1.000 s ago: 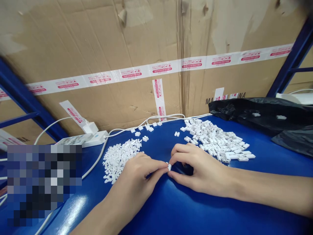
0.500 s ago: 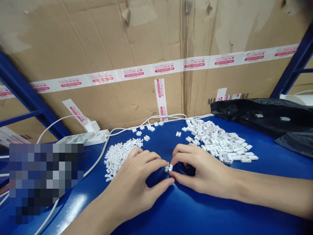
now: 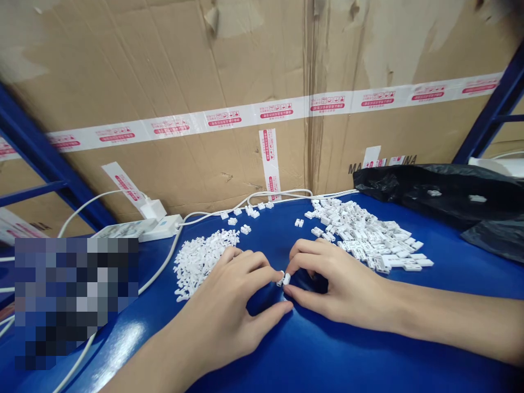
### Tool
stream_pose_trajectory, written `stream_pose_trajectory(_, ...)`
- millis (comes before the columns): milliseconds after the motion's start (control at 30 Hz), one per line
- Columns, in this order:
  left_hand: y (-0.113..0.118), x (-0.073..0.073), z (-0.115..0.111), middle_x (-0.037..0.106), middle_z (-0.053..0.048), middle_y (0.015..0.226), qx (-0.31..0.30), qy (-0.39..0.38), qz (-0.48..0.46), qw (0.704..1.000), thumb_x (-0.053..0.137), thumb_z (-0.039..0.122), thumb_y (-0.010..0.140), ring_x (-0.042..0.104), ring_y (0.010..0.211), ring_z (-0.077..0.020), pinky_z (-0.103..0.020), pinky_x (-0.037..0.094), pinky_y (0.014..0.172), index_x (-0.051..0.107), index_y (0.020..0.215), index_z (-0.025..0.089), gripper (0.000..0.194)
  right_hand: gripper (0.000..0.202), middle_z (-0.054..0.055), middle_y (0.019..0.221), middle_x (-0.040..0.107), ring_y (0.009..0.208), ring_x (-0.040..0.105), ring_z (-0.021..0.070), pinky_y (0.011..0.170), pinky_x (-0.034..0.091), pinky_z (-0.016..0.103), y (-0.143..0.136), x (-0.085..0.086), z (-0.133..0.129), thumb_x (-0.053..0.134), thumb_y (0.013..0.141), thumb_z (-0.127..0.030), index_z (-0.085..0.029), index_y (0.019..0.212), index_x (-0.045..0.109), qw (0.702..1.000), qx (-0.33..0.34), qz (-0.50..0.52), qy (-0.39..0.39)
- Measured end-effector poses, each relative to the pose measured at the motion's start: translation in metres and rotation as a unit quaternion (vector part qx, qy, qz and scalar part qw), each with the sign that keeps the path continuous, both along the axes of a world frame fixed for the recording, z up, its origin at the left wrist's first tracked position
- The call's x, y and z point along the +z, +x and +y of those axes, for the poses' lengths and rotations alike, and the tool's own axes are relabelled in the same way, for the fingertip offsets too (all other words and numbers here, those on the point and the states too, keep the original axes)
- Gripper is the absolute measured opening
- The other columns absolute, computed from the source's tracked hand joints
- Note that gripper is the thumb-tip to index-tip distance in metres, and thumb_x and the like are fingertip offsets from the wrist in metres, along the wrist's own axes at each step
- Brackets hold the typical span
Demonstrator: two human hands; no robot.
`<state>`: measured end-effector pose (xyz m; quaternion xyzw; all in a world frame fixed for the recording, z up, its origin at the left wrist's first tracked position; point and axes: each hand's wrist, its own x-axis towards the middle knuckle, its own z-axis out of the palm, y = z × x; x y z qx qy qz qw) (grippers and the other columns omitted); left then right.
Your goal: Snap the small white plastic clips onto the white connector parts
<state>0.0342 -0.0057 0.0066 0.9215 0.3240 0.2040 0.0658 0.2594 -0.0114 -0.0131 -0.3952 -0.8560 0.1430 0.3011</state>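
Between my hands is a small white plastic wire connector (image 3: pixel 280 281), partly covered by fingertips. My right hand (image 3: pixel 335 278) pinches it between thumb and fingers at its right side. The index fingertip of my left hand (image 3: pixel 237 295) touches the connector's left side, while the left thumb is stretched out lower down, apart from it. A heap of tiny white plastic pieces (image 3: pixel 200 256) spreads beyond my left hand and is partly hidden by it. Past my right hand lies a larger pile of flat white connector housings (image 3: pixel 360 229).
Several loose white connectors (image 3: pixel 245 229) are scattered at the back of the blue table (image 3: pixel 327 360). A white power strip (image 3: pixel 159 228) with cables stands at the left. A black plastic bag (image 3: pixel 409 188) lies back right. Cardboard (image 3: pixel 184 71) rises behind.
My hands have barely moved. The white piece at the right fingertips has shifted very slightly, and the view has tilted a little.
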Motion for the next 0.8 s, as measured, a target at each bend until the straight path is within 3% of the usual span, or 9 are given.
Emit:
stream_pose_trajectory(633,0.001,-0.004,-0.004,0.064,-0.003,0.103,-0.012,0.006,0.011,1.0,0.059,0.028,0.097,0.054,0.091,-0.0207,-0.039,0.041,0.086,0.067,0.102,0.023,0.01,0.005,0.0,0.091,0.062,0.079,0.056,0.0149,0.077,0.04,0.035,-0.001,0.001,-0.001,0.063,0.092,-0.024,-0.02,0.089,0.062,1.0,-0.011,-0.026,0.004)
stream_pose_trajectory(800,0.003,-0.01,-0.005,0.062,-0.004,0.11,0.004,0.013,0.01,1.0,0.058,0.026,0.097,0.055,0.096,-0.0217,-0.041,0.043,0.089,0.062,0.116,0.024,0.019,0.007,-0.002,0.087,0.061,0.076,0.055,0.0146,0.077,0.038,0.035,-0.001,0.0,0.001,0.063,0.09,-0.022,-0.02,0.085,0.059,0.998,-0.043,-0.035,0.02)
